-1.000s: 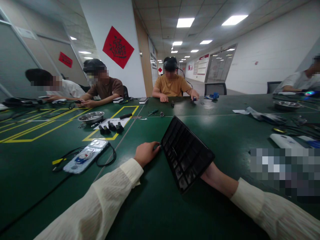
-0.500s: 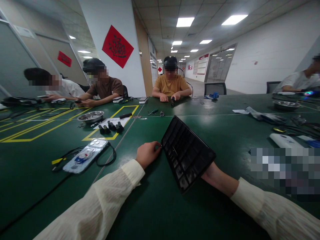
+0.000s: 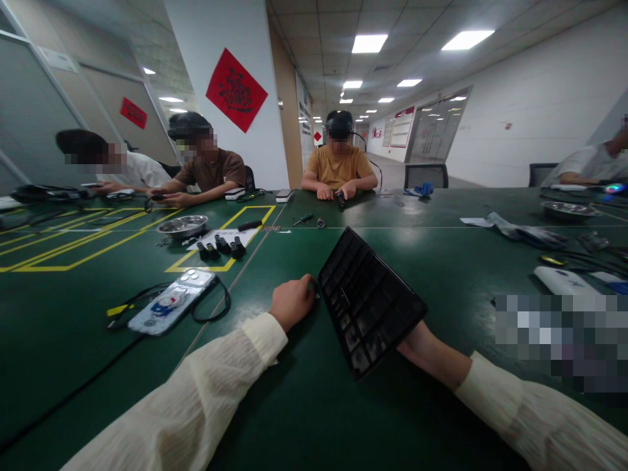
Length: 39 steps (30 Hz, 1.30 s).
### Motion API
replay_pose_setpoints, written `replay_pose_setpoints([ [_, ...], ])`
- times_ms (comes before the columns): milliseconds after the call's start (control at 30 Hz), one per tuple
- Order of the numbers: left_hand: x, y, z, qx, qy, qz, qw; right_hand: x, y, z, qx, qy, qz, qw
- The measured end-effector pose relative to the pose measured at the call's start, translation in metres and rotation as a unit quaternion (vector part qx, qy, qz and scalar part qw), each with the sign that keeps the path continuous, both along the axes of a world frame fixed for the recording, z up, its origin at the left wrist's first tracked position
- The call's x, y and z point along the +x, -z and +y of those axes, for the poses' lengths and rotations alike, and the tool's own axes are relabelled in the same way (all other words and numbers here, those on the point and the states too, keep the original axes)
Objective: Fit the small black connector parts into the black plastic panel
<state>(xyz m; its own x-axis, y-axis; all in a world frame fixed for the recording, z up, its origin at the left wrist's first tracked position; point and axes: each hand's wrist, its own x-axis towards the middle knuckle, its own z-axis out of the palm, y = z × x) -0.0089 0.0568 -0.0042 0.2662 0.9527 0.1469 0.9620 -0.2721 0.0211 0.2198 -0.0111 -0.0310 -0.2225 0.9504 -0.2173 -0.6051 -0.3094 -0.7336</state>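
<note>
A black compartment tray (image 3: pixel 370 301), divided into several small cells, is held tilted with its open side facing left and toward me. My right hand (image 3: pixel 417 343) supports it from behind at the right edge; its fingers are hidden by the tray. Some cells near the lower corner hold small shiny things too dim to name. My left hand (image 3: pixel 293 302) rests on the green table (image 3: pixel 275 418) just left of the tray, its fingers curled together. A tiny shiny bit shows at its fingertips, too small to name.
To the left lie a phone (image 3: pixel 171 302) with a patterned case and a black cable (image 3: pixel 78 386). Beyond are a metal bowl (image 3: pixel 182 226), several black cylindrical parts (image 3: pixel 222 246) and a screwdriver (image 3: pixel 305 218). A white device (image 3: pixel 564 281) lies right. Several people sit around the table.
My left fingers have curled in more and drawn slightly back from the tray's edge. The tray stays tilted in my right hand. The whole view has shifted slightly.
</note>
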Motion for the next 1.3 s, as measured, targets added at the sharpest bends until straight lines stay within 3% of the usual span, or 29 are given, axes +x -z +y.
replay_pose_setpoints([
  [500,0.004,-0.010,-0.005,-0.003,0.075,0.059,0.995,-0.001,-0.003,-0.001,0.049,-0.015,-0.014,0.999],
  [800,0.004,-0.013,-0.006,-0.011,0.091,0.092,0.992,-0.001,0.000,0.000,0.010,0.002,-0.022,1.000],
  [1300,0.006,-0.011,-0.007,-0.014,0.052,0.074,0.996,0.002,0.005,0.001,0.029,-0.012,-0.011,0.999],
])
